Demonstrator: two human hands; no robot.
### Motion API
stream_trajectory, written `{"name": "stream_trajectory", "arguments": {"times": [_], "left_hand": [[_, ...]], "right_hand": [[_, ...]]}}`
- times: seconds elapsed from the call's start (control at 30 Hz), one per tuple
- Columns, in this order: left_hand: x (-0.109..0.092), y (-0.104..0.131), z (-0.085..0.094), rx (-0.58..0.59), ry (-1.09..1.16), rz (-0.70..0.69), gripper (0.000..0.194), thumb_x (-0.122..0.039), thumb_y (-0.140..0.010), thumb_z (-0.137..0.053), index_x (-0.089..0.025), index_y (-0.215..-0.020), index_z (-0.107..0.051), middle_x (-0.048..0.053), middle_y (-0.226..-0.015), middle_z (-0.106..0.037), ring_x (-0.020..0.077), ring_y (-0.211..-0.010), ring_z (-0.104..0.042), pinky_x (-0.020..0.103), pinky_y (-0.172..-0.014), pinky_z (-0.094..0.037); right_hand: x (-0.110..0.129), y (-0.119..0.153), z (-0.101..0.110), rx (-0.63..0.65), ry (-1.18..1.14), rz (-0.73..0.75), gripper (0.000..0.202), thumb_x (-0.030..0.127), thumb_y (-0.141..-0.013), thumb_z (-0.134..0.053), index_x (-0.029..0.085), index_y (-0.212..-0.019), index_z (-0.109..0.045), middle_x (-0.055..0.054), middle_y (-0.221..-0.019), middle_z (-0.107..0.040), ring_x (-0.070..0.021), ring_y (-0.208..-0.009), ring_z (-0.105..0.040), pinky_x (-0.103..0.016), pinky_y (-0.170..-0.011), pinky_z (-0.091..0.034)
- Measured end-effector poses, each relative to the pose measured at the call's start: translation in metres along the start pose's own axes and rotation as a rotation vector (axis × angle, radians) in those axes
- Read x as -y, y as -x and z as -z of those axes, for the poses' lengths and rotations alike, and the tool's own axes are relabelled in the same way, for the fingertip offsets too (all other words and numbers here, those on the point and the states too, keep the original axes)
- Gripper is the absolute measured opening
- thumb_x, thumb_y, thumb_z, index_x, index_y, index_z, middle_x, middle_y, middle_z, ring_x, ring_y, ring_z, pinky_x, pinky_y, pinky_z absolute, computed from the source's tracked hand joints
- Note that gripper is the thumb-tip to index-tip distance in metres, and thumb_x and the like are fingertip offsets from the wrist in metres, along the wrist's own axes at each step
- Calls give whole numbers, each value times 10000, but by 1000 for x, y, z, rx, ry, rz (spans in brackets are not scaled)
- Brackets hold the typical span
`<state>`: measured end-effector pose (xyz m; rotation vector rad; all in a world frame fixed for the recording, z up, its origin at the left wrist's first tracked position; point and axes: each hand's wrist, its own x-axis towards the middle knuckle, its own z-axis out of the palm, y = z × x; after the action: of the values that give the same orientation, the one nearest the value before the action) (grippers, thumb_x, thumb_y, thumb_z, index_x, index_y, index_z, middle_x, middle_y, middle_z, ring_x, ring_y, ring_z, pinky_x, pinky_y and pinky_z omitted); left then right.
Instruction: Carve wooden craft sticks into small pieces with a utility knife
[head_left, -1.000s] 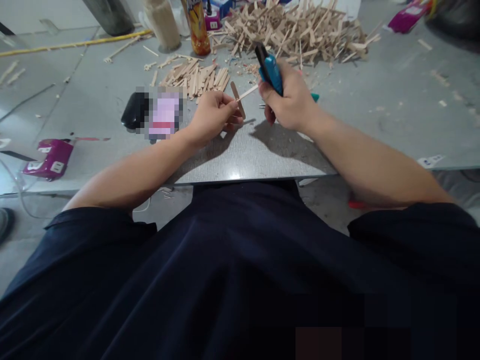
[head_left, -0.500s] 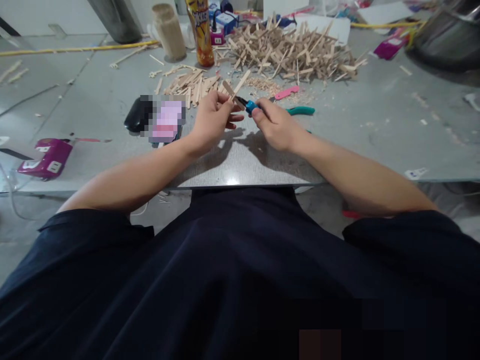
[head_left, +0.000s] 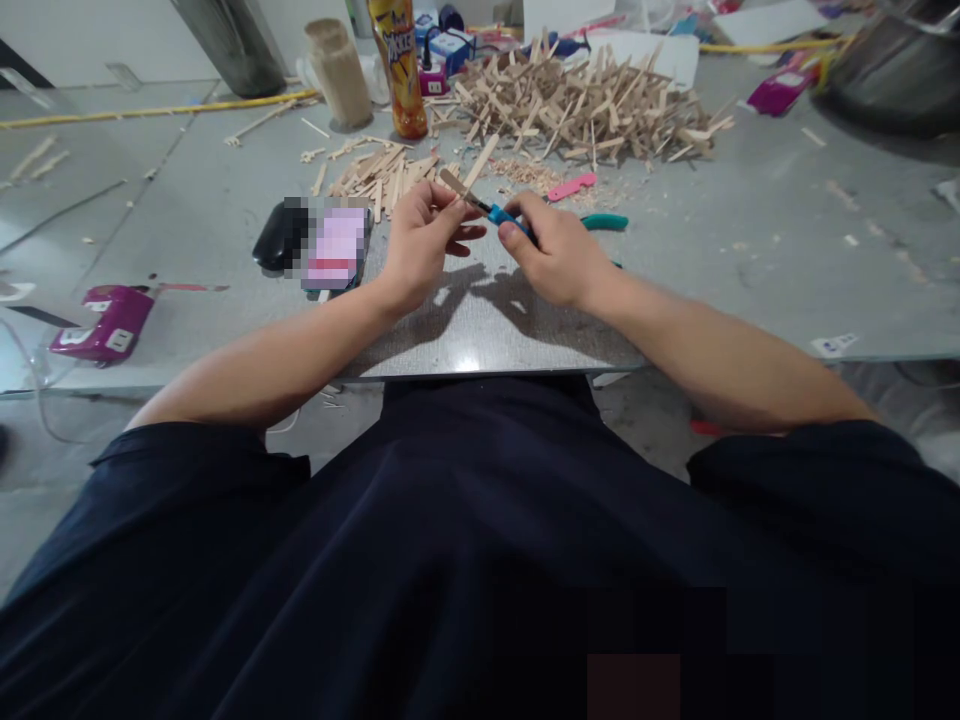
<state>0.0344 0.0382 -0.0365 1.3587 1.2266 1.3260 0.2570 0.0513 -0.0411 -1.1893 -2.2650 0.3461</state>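
Observation:
My left hand (head_left: 421, 240) pinches flat wooden craft sticks between thumb and fingertips. One pale stick (head_left: 481, 163) points up and away; a darker stick (head_left: 453, 184) crosses it at the fingertips. My right hand (head_left: 556, 248) is wrapped around pliers with blue and teal handles (head_left: 604, 222), one handle jutting out to the right beyond the palm. The dark jaws of the pliers (head_left: 475, 203) are at the crossed sticks, by my left fingertips. Whether the jaws are closed on wood is too small to tell. Both hands are raised above the grey table (head_left: 465, 345).
Behind the hands lie a big heap of wooden sticks (head_left: 585, 105), a smaller pile (head_left: 382, 170), shavings (head_left: 525, 175) and a pink-handled tool (head_left: 572, 187). A bottle (head_left: 405, 75) and jar (head_left: 339, 75) stand farther back. Left are a black mouse (head_left: 279, 238), phone (head_left: 337, 240) and purple power adapter (head_left: 105, 322).
The pliers have turned slightly in my right hand, and their jaws are now more in line with the darker stick. My left hand keeps its pinch. The camera view has shifted a little.

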Motion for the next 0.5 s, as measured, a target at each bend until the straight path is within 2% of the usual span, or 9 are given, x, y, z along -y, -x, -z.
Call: {"name": "stream_trajectory", "arguments": {"times": [0.17,0.23,0.33,0.4,0.5], "left_hand": [[8,-4,1,-5,44,-80,241,-385,-984,-786,-342,-923,-556,-57,-1013,-860,223,-988,-879,396,-775,-611],[11,-5,2,-1,27,-132,255,-416,-979,-808,-344,-936,-568,-50,-1052,-856,220,-1067,-860,390,-806,-607],[14,-7,6,8,-80,-113,296,-515,-990,-806,-345,-935,-571,-37,-1039,-856,220,-1202,-800,389,-907,-631],[15,-8,8,5,-109,-94,307,-539,-946,-830,-347,-918,-592,-35,-957,-832,218,-1146,-753,398,-955,-624],[14,-8,9,12,-66,-119,315,-534,-883,-851,-344,-897,-599,-43,-841,-758,181,-952,-637,388,-928,-573]], "right_hand": [[0,-1,0,3,17,9,481,735,-1262,-416,321,-1321,-654,-83,-989,-747,-397,-989,-747,-535,-947,-587],[0,-1,0,8,25,4,468,724,-1259,-441,317,-1325,-662,-85,-991,-751,-398,-987,-748,-535,-950,-588],[1,-2,1,16,37,5,421,683,-1251,-482,312,-1306,-674,-96,-1013,-765,-407,-994,-756,-537,-950,-585],[1,-3,2,20,45,10,401,666,-1239,-510,308,-1281,-686,-111,-1036,-777,-421,-1019,-767,-544,-962,-583],[0,-3,2,27,53,11,409,671,-1227,-520,308,-1272,-703,-131,-1088,-800,-445,-1073,-779,-564,-985,-585]]}}
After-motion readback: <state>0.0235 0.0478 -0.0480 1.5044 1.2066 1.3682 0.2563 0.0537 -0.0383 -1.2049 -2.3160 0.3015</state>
